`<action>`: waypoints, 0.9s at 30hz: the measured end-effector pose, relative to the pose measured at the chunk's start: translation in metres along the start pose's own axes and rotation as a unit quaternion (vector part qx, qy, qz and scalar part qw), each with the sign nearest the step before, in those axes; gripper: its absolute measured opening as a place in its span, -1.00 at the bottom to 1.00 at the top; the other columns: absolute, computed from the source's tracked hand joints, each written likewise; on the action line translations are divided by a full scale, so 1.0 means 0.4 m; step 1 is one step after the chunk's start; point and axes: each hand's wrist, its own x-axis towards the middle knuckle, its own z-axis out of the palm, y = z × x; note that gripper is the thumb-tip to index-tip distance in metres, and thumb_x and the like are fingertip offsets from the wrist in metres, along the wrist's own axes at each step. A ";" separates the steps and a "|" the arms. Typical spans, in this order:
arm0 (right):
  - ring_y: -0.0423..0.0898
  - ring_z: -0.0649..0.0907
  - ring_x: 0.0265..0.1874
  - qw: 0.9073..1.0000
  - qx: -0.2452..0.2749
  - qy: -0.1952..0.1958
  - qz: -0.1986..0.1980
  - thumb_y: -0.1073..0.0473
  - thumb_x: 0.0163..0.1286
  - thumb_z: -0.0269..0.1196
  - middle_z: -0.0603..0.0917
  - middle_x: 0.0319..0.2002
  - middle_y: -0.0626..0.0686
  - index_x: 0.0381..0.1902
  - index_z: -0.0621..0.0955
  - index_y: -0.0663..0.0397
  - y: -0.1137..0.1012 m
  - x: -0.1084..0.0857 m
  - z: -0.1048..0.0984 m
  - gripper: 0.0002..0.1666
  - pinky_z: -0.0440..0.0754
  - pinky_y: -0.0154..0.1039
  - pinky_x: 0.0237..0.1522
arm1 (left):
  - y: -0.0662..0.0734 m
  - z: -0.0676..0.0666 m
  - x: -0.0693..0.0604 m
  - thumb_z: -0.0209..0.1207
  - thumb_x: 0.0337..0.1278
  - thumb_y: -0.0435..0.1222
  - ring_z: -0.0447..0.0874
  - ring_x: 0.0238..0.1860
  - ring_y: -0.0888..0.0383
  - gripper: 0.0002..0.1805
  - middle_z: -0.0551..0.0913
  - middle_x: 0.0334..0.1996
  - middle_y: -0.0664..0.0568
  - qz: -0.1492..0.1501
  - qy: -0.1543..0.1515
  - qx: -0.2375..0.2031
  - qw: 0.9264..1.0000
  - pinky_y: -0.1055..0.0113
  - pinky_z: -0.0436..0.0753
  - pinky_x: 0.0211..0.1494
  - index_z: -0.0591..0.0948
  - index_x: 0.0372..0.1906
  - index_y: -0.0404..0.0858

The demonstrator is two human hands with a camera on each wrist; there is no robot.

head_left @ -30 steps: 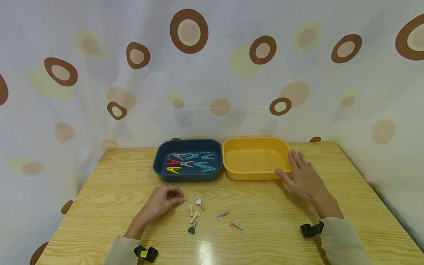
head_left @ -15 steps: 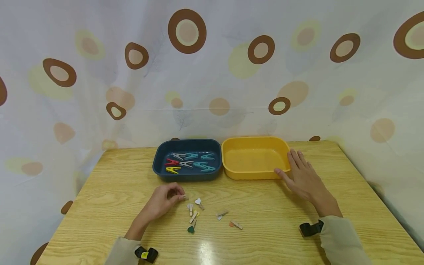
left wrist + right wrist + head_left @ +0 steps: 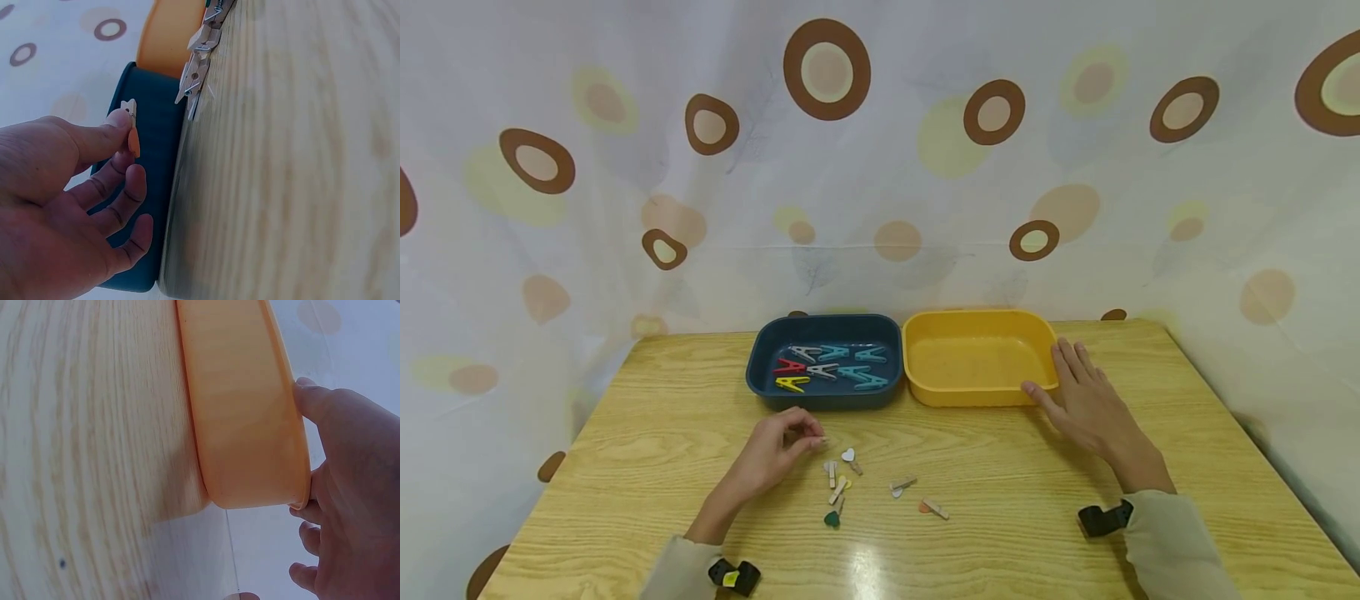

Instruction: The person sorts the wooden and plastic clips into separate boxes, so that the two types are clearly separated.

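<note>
Pinching a small wooden heart clothespin [image 3: 133,129] between thumb and fingertip, we are keeping our left hand [image 3: 767,454] narrow, with its other fingers curving loosely. That clothespin is showing an orange heart in the left wrist view, and we are holding it on the near side of the navy plastic tray [image 3: 824,403]. Our right hand [image 3: 1093,412] is resting wide, fingers straight and thumb spread, touching the near right corner of the yellow plastic tray [image 3: 977,399], which is standing just to the right of the navy one.

Judging by how things are lying, we are roughly midway through sorting. The plastic clips are looking done: eight of them, two pale grey, four teal, a red clip [image 3: 789,366] and a yellow clip [image 3: 793,383], are lying inside the navy tray. The wooden ones are looking left to do, and we are seeing none of them in either tray. Besides the one in our pinch, six are lying on the wooden table [image 3: 1000,475]: a cluster of four, including a green-heart clothespin [image 3: 832,518] at its near end, then a white-heart clothespin [image 3: 904,483] and an orange-heart clothespin [image 3: 935,508] farther right.
</note>
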 end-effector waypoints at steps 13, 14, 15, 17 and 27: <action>0.33 -0.21 0.59 1.000 0.001 -0.001 -0.007 -0.35 0.62 -0.10 -0.17 0.62 0.36 0.62 -0.12 0.36 0.014 -0.001 -0.013 0.07 -0.12 0.43 0.46 | 0.033 0.020 0.011 0.40 0.24 -0.33 0.58 -0.29 0.23 -0.95 0.66 -0.33 0.24 -0.005 0.004 0.003 1.000 0.34 0.59 -0.21 0.75 -0.25 -0.12; 0.33 -0.21 0.59 1.000 0.001 0.000 -0.007 -0.35 0.62 -0.10 -0.17 0.62 0.36 0.62 -0.12 0.36 0.014 -0.002 -0.013 0.07 -0.12 0.43 0.46 | 0.037 0.021 0.014 0.40 0.24 -0.33 0.58 -0.29 0.24 -0.94 0.66 -0.33 0.25 -0.007 0.007 0.006 1.000 0.35 0.59 -0.20 0.75 -0.26 -0.11; 0.33 -0.21 0.59 1.000 0.000 0.001 -0.007 -0.35 0.62 -0.10 -0.17 0.62 0.36 0.62 -0.11 0.37 0.014 -0.002 -0.012 0.06 -0.12 0.43 0.46 | 0.041 0.023 0.017 0.40 0.24 -0.32 0.58 -0.29 0.24 -0.94 0.66 -0.33 0.26 -0.005 0.011 0.007 1.000 0.34 0.59 -0.20 0.75 -0.27 -0.10; 0.34 -0.20 0.59 1.000 -0.001 0.002 -0.008 -0.34 0.62 -0.09 -0.17 0.62 0.37 0.62 -0.11 0.38 0.014 -0.003 -0.011 0.06 -0.14 0.42 0.46 | 0.050 0.025 0.024 0.40 0.24 -0.30 0.58 -0.28 0.25 -0.96 0.66 -0.34 0.27 -0.001 0.017 0.009 1.000 0.33 0.58 -0.19 0.75 -0.27 -0.10; 0.32 -0.24 0.59 1.000 -0.003 0.001 -0.009 -0.34 0.63 -0.10 -0.18 0.62 0.37 0.62 -0.13 0.39 0.013 0.000 -0.009 0.07 -0.14 0.41 0.47 | 0.107 0.045 0.083 0.36 0.29 -0.26 0.59 -0.26 0.20 -0.93 0.68 -0.29 0.19 0.027 0.026 -0.040 0.998 0.28 0.64 -0.13 0.72 -0.22 -0.17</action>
